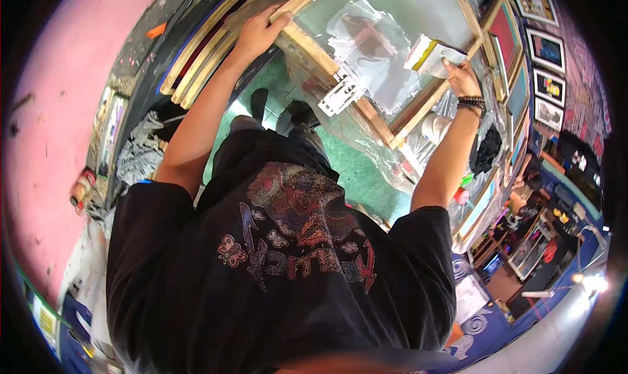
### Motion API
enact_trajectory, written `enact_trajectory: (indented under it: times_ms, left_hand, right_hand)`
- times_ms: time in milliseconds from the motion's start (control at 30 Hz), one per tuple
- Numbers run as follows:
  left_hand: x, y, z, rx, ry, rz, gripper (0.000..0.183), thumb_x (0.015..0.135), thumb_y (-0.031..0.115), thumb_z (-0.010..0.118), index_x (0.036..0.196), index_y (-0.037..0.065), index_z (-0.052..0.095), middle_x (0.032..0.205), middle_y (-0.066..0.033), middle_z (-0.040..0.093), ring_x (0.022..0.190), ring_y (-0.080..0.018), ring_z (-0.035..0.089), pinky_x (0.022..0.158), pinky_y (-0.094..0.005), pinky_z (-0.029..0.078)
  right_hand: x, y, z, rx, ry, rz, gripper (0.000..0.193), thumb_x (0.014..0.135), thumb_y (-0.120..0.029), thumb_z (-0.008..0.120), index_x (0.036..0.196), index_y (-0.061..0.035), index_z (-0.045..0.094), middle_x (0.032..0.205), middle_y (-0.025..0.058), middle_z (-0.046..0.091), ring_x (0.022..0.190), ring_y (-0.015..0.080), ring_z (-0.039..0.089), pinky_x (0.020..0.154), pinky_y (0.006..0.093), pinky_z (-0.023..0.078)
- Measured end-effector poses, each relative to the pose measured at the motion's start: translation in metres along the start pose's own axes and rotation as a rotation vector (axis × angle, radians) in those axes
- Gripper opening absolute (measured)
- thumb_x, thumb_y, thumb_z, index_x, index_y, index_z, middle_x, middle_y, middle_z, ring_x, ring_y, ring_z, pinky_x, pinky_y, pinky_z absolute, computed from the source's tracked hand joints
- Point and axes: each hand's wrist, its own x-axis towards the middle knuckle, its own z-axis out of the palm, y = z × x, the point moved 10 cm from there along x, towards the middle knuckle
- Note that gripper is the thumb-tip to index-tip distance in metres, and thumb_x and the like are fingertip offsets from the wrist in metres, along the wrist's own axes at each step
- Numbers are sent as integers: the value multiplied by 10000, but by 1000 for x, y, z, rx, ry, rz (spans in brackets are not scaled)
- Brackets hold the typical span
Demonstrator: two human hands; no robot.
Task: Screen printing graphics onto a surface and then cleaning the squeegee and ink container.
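Note:
My left hand (260, 34) grips the near left edge of a wooden-framed printing screen (376, 116), its thumb lying along the wood. The screen's mesh is greenish and see-through, with a whitish smeared patch in its middle. In my right hand (463, 76) is a flat scraper (432, 55), a pale broad blade with a yellow-olive band along one side. It is held above the right part of the screen, thumb on its face; whether it touches the mesh I cannot tell. A white slotted bracket (342, 93) sits on the frame's near edge.
More wooden frames (206, 53) are stacked at the left, and others lean at the right (505, 37). Clear plastic sheeting (386, 158) hangs around the screen. A white roll (435, 127) and a black cloth (487, 150) lie by my right forearm. Framed pictures (547, 50) hang on the right wall.

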Motion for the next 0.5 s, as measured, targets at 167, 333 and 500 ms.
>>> enact_trajectory:
  times_ms: [167,333,500]
  left_hand:
    - [3,1,9,-46,-52,-45,703,960,559,602,1360,-19,612,1217,-275,696,1146,-382,676,1003,-413,490]
    - [1,-13,9,-125,-66,-131,664,994,492,620,1380,-46,584,1298,-234,670,1230,-287,626,1058,-355,438]
    - [9,-22,8,-72,-95,-42,489,1071,332,540,1333,-77,595,1255,-118,665,1161,-173,580,1041,-294,420]
  right_hand:
    - [-99,15,-5,289,348,-236,501,866,43,748,1310,-34,528,1127,80,692,1031,196,676,931,323,528]
    - [-202,32,3,501,619,-448,317,870,10,718,1118,-78,542,1120,79,653,1069,204,637,946,376,529]
    - [-329,63,-27,466,1088,-586,340,905,-6,717,1194,-62,545,1143,86,657,1052,206,652,936,374,541]
